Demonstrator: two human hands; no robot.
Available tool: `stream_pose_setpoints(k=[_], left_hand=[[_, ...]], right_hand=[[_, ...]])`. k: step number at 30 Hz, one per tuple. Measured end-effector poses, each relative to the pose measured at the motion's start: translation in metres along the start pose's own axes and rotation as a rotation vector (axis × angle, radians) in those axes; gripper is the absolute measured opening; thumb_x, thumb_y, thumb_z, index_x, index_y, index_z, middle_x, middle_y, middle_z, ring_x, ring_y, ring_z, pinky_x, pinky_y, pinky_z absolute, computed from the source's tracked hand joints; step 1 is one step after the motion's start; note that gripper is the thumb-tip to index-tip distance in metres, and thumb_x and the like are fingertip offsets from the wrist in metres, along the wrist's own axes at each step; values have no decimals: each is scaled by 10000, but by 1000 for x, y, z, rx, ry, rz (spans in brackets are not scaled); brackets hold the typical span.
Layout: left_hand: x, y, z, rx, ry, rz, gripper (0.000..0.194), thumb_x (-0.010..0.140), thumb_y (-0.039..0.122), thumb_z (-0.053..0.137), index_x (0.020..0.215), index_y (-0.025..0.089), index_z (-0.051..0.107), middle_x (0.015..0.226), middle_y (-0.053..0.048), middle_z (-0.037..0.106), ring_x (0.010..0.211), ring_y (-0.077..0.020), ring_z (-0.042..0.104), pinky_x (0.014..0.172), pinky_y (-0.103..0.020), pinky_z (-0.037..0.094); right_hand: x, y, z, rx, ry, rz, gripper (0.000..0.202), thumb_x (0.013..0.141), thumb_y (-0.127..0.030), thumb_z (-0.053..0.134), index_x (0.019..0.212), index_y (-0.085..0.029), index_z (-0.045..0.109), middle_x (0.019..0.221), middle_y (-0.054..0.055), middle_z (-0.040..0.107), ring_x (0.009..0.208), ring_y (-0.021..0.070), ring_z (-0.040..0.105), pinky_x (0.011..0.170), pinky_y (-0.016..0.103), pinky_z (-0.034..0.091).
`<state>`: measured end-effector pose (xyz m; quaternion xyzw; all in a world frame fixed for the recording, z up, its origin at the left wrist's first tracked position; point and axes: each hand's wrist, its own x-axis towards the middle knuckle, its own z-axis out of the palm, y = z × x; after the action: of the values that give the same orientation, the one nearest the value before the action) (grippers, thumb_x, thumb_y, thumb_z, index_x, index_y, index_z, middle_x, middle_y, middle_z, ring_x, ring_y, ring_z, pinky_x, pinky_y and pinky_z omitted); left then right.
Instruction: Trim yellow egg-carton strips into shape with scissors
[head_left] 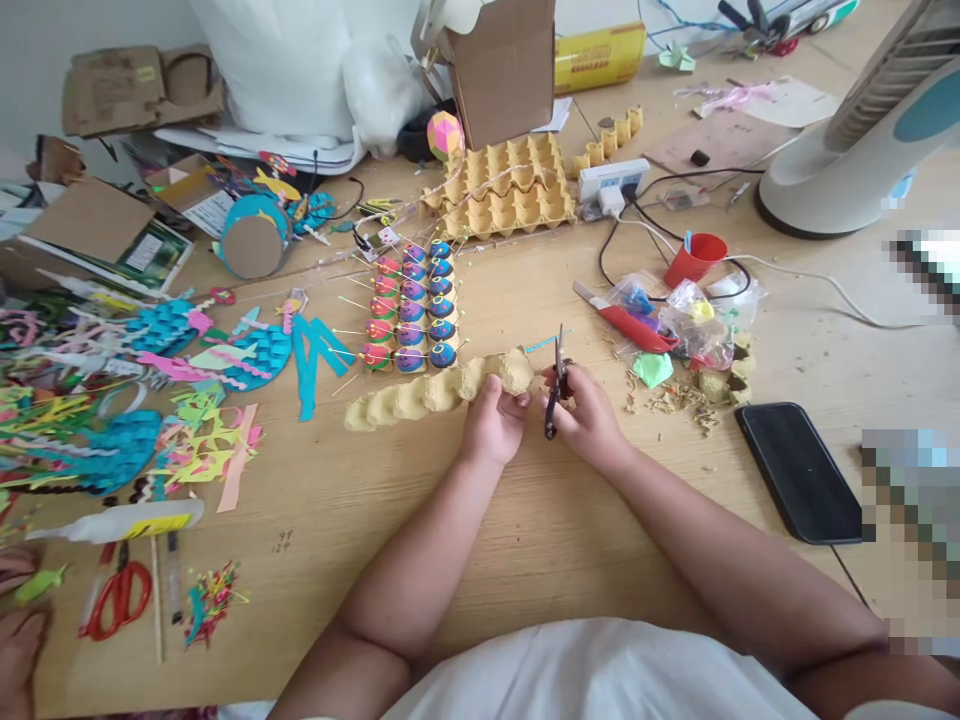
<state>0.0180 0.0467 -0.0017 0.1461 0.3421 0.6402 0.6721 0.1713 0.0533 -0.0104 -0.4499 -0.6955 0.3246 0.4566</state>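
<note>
My left hand [495, 422] pinches the right end of a long strip of beige egg-carton cups [431, 390], which stretches out to the left above the table. Black-handled scissors [555, 392] are in my right hand [589, 420], just right of the strip's end, with their blades pointing away from me. A thin blue strip [544, 343] shows by the blades. Behind the carton strip stand rows of painted egg-carton cups [411, 308] in red, purple and blue, with thin sticks poking out.
Beige egg trays [510, 190] lie at the back. To the right are a red cup [696, 260], plastic bags [697, 320], carton scraps and a black phone [801, 470]. Paper crafts, a glue bottle [142, 522] and red scissors [120, 600] cover the left, beside another person's hand [19, 650].
</note>
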Motion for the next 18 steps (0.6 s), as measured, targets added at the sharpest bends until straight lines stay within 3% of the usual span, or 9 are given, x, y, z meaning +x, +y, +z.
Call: stream_pose_setpoints(k=[7, 13, 18], left_hand=[[2, 1, -3, -55, -41, -21, 630, 529, 691, 1012, 769, 183, 726, 649, 20, 619, 648, -111, 562, 670, -250, 505], [3, -1, -4, -21, -76, -10, 594, 701, 770, 880, 799, 202, 737, 656, 17, 648, 614, -117, 575, 647, -266, 516], [2, -4, -7, 69, -53, -13, 667, 660, 847, 844, 888, 223, 779, 698, -8, 689, 634, -165, 592, 696, -336, 530]], right_hand=[[-3, -10, -2, -110, -94, -20, 290, 889, -453, 685, 829, -260, 476, 802, 31, 578, 736, 212, 534, 678, 359, 421], [-5, -8, 0, -171, -130, 5, 300, 842, -409, 669, 818, -271, 403, 841, 53, 605, 771, 230, 535, 714, 372, 417], [-5, -9, 1, -166, -135, 2, 293, 859, -413, 655, 826, -274, 399, 848, 59, 607, 789, 238, 538, 719, 374, 419]])
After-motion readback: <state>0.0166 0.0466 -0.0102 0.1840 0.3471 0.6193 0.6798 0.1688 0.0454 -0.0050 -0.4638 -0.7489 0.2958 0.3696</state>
